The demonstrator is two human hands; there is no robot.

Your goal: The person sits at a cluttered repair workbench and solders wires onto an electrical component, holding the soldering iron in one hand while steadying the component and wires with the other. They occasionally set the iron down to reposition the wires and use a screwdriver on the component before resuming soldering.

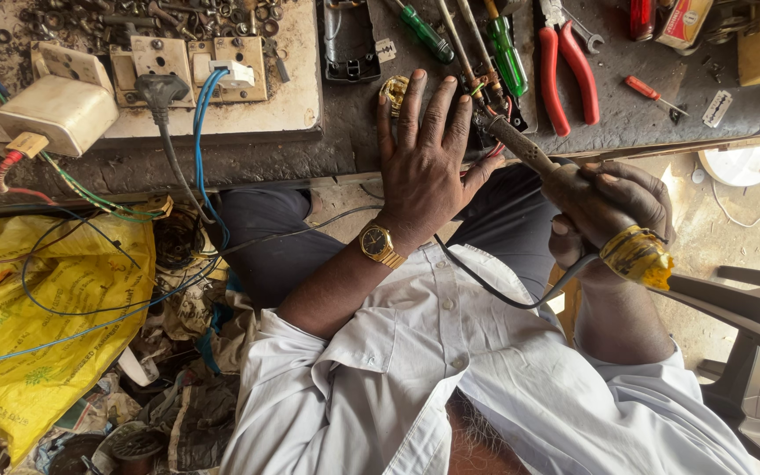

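My left hand (424, 163), with a gold wristwatch (378, 243) on it, lies flat on the dark workbench (345, 149) with its fingers spread. The fingertips are next to a small brass-coloured part (392, 90) and some thin coloured wires. My right hand (604, 207), with yellow thread around the wrist, is closed on the handle of a soldering iron (521, 148). The iron's shaft points up-left, and its tip sits by the fingers of my left hand. Its black cord (485, 286) loops down across my white shirt.
A white switchboard (222, 97) with sockets, a black plug (162, 88) and blue wires (204, 114) sits at the back left, beside a cream adapter (59, 113). Green screwdrivers (507, 57) and red pliers (565, 70) lie behind my hands. A yellow bag (46, 308) is at the left and a grey plastic chair (758, 343) at the right.
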